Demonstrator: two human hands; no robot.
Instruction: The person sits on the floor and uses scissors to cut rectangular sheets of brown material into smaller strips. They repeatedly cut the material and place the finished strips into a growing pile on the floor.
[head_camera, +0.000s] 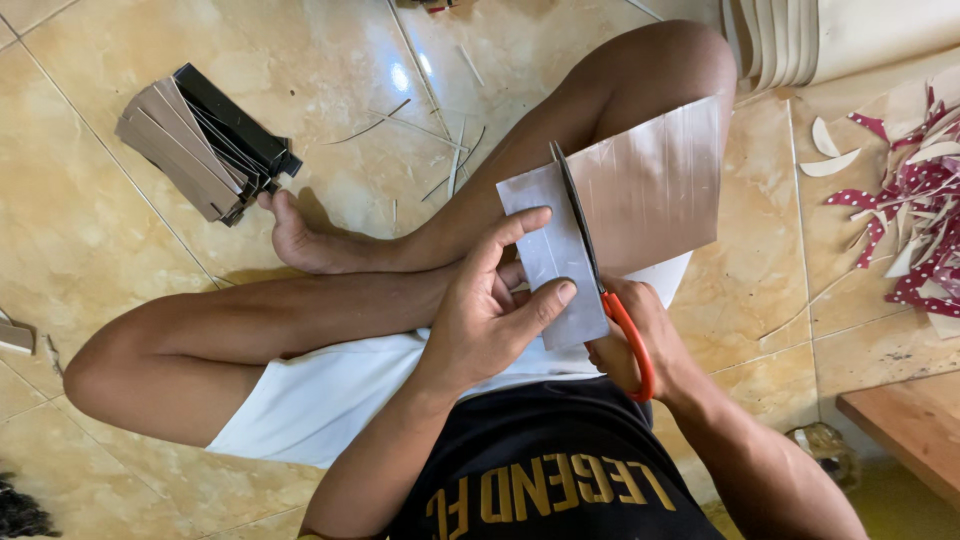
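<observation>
No packages, labels, signs or screens are visible in the head view. The only lettering present is a yellow print on the black shirt (560, 480) at the bottom edge of the view; it belongs to clothing, not to a label or sign.

The floor (120, 240) was laid with glossy beige marble-patterned tiles, on which a bright light was reflected; a wooden furniture edge (905, 430) was seen at the lower right
</observation>
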